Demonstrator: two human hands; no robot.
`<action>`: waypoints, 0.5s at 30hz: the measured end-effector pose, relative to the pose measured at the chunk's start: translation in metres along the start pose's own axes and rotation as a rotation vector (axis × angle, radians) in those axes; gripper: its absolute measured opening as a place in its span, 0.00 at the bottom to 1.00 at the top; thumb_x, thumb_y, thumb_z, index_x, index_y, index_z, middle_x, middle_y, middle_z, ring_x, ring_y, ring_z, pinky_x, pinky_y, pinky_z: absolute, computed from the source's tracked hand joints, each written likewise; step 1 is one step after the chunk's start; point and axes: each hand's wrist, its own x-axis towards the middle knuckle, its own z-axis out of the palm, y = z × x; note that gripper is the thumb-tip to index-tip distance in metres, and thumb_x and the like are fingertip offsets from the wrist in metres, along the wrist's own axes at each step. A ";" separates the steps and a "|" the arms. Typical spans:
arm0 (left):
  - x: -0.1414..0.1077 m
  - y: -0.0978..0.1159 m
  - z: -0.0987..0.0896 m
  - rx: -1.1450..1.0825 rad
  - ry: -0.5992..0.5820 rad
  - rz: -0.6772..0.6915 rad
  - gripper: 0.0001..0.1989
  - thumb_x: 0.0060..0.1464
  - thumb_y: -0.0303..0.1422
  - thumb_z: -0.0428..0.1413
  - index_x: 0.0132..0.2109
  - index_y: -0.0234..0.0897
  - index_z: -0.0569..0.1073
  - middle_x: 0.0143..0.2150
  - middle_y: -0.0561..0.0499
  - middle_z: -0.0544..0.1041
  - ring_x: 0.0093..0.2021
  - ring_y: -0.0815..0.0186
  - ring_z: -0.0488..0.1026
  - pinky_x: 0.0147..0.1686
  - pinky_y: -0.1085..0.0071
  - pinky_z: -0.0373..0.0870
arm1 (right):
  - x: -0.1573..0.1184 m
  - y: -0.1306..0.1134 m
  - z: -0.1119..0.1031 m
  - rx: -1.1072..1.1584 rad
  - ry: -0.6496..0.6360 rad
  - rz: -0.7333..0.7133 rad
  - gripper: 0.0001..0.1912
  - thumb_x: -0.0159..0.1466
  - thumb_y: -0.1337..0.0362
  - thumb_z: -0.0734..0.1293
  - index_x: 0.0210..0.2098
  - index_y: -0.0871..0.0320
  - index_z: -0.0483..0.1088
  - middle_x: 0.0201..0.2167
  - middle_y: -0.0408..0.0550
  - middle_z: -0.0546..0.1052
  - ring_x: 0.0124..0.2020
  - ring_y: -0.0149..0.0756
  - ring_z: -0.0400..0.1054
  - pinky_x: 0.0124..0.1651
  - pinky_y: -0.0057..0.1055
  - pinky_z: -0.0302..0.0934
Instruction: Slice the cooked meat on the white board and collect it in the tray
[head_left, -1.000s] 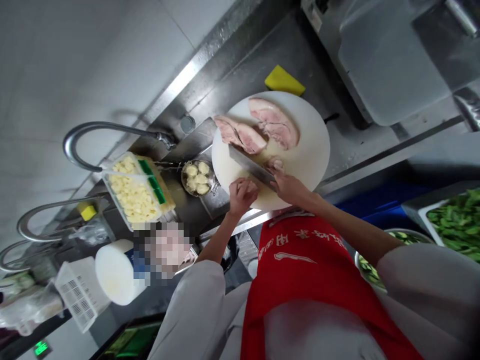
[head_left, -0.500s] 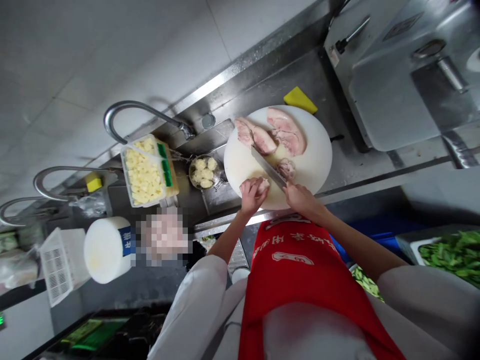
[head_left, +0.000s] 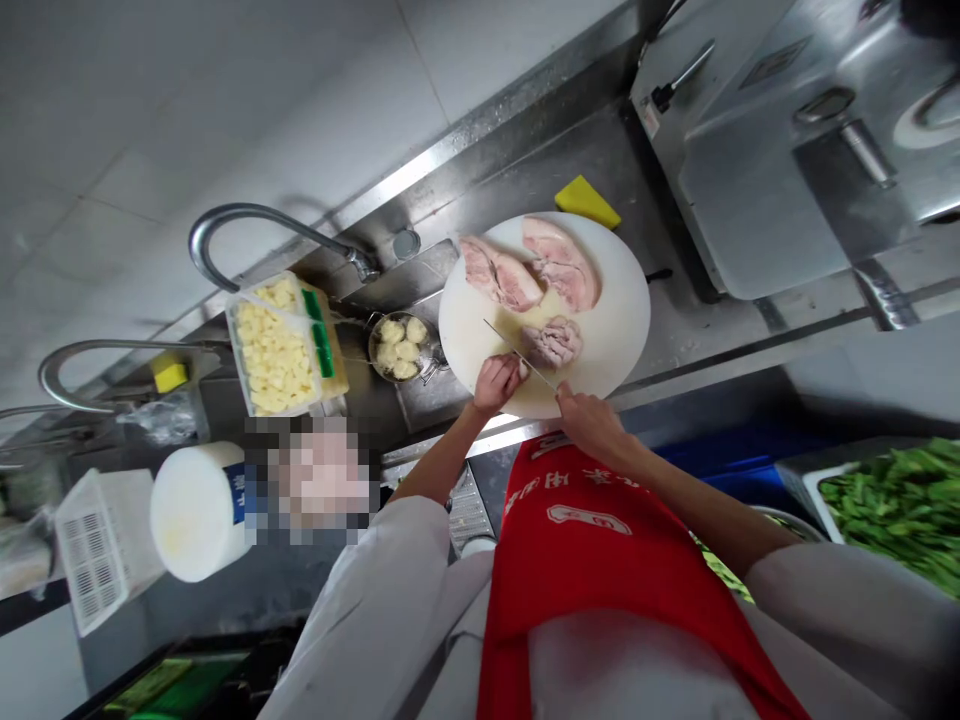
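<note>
A round white cutting board [head_left: 615, 330] lies on the steel counter. My right hand [head_left: 590, 420] is closed round the handle of a knife [head_left: 519, 353], whose blade points up and left over the board. Just left of the blade, my left hand [head_left: 496, 382] presses a small piece of meat [head_left: 523, 369] near the board's front edge, its fingers curled over most of it. Sliced meat [head_left: 556, 342] is heaped to the right of the blade. Two larger pieces, one meat slab [head_left: 499, 275] and another meat slab [head_left: 562, 262], rest at the back of the board.
A yellow sponge [head_left: 588, 203] is behind the board. To the left are a strainer of pale lumps [head_left: 399, 346], a tub of pale cubes [head_left: 274, 355], a curved faucet [head_left: 262, 212] and a white bucket [head_left: 191, 512]. Leafy greens [head_left: 900, 505] stand at the right.
The blade has moved left and turned edge-on beside my left hand. The heap of slices right of it looks larger and more spread, and the held piece shows less. The view has shifted slightly.
</note>
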 end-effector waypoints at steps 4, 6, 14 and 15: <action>0.003 0.001 -0.001 0.008 -0.020 -0.046 0.12 0.67 0.34 0.47 0.48 0.35 0.72 0.46 0.41 0.76 0.47 0.61 0.72 0.48 0.60 0.70 | 0.002 -0.007 0.001 0.018 -0.008 0.012 0.17 0.72 0.67 0.51 0.56 0.66 0.60 0.40 0.63 0.79 0.44 0.44 0.77 0.43 0.33 0.65; 0.004 0.000 0.000 0.017 -0.009 -0.020 0.12 0.67 0.33 0.46 0.49 0.35 0.72 0.46 0.41 0.76 0.47 0.62 0.73 0.48 0.61 0.71 | 0.005 -0.006 0.001 0.028 -0.011 0.009 0.17 0.72 0.68 0.52 0.57 0.67 0.59 0.39 0.64 0.79 0.44 0.46 0.77 0.42 0.33 0.65; -0.001 -0.009 0.005 -0.002 -0.071 -0.037 0.14 0.68 0.35 0.44 0.50 0.35 0.72 0.46 0.40 0.77 0.46 0.61 0.73 0.48 0.59 0.71 | 0.001 0.009 -0.007 0.064 -0.007 0.006 0.14 0.72 0.65 0.52 0.51 0.65 0.61 0.36 0.61 0.79 0.41 0.49 0.77 0.38 0.34 0.65; -0.001 -0.009 0.005 -0.008 -0.065 -0.035 0.14 0.67 0.35 0.45 0.49 0.35 0.72 0.46 0.40 0.77 0.46 0.61 0.73 0.48 0.59 0.71 | -0.005 0.008 -0.009 0.059 0.005 0.006 0.13 0.72 0.66 0.51 0.51 0.65 0.61 0.35 0.60 0.79 0.40 0.49 0.78 0.37 0.34 0.65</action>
